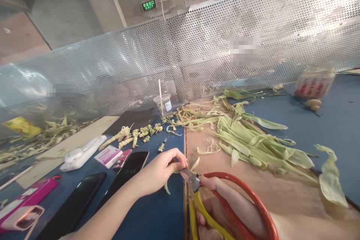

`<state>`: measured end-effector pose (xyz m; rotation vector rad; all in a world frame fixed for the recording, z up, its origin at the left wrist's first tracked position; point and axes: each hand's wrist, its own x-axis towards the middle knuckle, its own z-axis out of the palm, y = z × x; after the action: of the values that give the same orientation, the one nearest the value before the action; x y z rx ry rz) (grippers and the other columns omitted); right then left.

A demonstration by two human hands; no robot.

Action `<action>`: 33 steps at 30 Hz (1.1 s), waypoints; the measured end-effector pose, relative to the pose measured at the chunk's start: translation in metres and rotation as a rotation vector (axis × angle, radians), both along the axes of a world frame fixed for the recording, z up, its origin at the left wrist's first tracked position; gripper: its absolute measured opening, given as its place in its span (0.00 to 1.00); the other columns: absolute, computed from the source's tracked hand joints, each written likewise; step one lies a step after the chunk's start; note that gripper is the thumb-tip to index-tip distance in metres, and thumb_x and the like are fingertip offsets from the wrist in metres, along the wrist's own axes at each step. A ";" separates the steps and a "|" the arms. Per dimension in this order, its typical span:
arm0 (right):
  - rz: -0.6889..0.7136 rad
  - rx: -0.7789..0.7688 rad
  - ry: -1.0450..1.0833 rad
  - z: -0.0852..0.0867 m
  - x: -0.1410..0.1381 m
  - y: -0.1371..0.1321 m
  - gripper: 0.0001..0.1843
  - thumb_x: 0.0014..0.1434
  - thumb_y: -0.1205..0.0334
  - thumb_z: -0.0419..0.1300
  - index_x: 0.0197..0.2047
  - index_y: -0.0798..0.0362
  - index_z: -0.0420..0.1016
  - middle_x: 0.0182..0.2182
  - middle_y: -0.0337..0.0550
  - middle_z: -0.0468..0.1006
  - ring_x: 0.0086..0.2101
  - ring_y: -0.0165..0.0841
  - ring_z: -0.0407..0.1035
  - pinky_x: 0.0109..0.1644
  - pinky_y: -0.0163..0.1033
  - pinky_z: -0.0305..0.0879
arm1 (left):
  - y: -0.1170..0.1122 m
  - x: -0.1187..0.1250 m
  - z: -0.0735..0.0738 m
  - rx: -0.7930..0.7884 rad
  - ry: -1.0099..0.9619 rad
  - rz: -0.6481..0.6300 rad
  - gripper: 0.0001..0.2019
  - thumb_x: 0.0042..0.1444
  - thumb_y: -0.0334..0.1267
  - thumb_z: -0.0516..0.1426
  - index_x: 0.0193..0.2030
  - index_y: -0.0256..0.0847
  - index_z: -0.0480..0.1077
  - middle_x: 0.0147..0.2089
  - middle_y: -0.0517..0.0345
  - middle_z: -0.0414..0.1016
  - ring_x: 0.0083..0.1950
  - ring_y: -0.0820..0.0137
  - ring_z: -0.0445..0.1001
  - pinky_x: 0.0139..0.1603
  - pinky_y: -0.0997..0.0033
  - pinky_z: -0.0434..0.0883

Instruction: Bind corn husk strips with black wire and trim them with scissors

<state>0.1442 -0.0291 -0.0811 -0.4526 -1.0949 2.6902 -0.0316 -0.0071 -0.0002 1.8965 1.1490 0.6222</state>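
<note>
My left hand (163,170) is closed in a pinch on a small pale green leaf strip (168,186) just above the blue table top. My right hand (225,210) grips a pair of scissors (194,182) with one red and one yellow loop handle. The short blades point up and left, their tip meeting the strip at my left fingertips. A curl of leaf (195,164) sticks up beside the blades. Behind them lies a pile of long green leaves (247,138) on a brown board (281,195).
Two dark phones (129,168) (75,204), a pink case (30,195), a white device (81,153) and small packets lie at the left. Several small woven leaf pieces (140,133), a plastic cup with a straw (164,103) and a jar (313,82) stand before a perforated metal screen (197,45).
</note>
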 end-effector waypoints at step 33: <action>-0.630 -0.313 0.193 0.073 0.053 0.041 0.17 0.50 0.52 0.57 0.25 0.53 0.53 0.19 0.35 0.53 0.17 0.22 0.47 0.12 0.25 0.46 | 0.031 -0.052 -0.008 0.630 0.594 0.491 0.11 0.57 0.36 0.47 0.37 0.42 0.71 0.40 0.56 0.76 0.41 0.65 0.74 0.44 0.67 0.67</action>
<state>0.1973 0.0123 -0.0076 -0.4759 -0.3818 2.2681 -0.0836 0.0236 -0.0086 2.4360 2.0193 0.7709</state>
